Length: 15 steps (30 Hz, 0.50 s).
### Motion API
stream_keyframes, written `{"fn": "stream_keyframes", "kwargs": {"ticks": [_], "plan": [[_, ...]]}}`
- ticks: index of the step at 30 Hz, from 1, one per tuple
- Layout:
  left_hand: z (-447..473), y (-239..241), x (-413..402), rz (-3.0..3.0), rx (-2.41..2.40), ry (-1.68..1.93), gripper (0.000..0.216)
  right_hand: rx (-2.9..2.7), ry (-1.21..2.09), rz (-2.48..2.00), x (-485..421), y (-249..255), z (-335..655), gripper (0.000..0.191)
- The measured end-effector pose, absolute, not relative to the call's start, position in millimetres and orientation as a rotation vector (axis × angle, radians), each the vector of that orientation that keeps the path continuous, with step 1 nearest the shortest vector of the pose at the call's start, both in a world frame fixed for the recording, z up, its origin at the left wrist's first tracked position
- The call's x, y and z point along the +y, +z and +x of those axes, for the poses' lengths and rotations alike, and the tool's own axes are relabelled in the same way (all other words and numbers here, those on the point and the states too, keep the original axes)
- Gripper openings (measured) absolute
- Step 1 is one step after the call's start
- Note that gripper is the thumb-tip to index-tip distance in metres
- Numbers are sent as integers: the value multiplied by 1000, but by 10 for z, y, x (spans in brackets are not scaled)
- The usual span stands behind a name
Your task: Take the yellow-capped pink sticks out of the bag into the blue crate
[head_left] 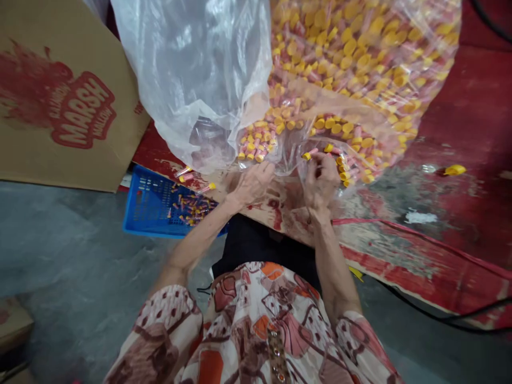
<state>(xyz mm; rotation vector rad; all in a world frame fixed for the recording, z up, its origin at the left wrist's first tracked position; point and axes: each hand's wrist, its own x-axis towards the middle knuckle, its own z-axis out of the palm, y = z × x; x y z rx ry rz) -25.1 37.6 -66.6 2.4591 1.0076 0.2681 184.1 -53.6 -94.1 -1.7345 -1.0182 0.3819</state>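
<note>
A big clear plastic bag (pixel 360 90) on the red table spreads out before me, full of small pink tubes with yellow caps. At its near opening, my right hand (pixel 323 181) is closed, with one yellow-capped tube (pixel 310 153) at its fingertips. My left hand (pixel 254 184) is curled closed just below a cluster of capped tubes (pixel 258 141) lying in clear plastic. What its fingers hold is hidden under them. Left of that cluster hangs a whitish, crumpled plastic bag (pixel 200 69). A few loose tubes (pixel 186 175) lie at the table edge beside my left forearm.
Below the table edge on the left is a blue plastic basket (pixel 150 213) with many small tubes inside. A cardboard box (pixel 72 160) stands far left. On the worn red table (pixel 472 101) lie a yellow scrap (pixel 455 169) and a red cord (pixel 420 238). Black cables (pixel 444 318) run at right.
</note>
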Motion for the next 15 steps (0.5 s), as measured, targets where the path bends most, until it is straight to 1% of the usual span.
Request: {"fn": "stream_keyframes", "kwargs": {"ticks": [2,5,8,10,12,15], "plan": [[-177,-676,436,2502,909,206,15,-1069,370,-1852,-419,-1001,1990,30],[-170,-631,469,2472,897,242,14,-1180,414,-2025,-239,-1046,2095,20],[-198,-586,362,2473,1023,245,10,-1199,324,-2003,-258,-1003,2142,11],[-224,-572,270,2477,1077,240,9,-1149,224,-1915,-371,-945,2131,13],[-310,-558,209,2489,1100,286,9,-1091,165,-1793,-482,-897,2039,22],[-675,-530,150,2534,1224,447,15,-1135,235,-1603,-521,-911,1720,38]]}}
